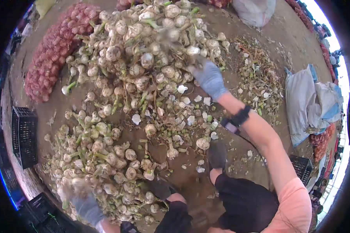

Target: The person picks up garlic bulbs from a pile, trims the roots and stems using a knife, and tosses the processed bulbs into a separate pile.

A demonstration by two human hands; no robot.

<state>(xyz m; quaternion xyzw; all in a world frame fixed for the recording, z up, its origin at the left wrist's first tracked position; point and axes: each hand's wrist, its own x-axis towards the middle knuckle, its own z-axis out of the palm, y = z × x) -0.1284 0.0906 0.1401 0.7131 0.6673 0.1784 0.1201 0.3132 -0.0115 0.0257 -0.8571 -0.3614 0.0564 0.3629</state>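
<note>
My right hand, in a grey-white glove, reaches to the right edge of a large far pile of garlic bulbs. Its fingers are smeared by motion, so I cannot see whether they hold a bulb. At the lower left, my left hand, gloved too, is at the near edge of a second heap of garlic with short cut stems. Blur also covers the left fingers and the bulbs beside them. Between the heaps, loose garlic skins and stem pieces litter the ground, with single bulbs among them.
A long red mesh sack full of bulbs lies at the left. Black crates stand at the left edge, another crate at the right. White woven sacks lie right. Dry trimmings cover ground beyond my right hand.
</note>
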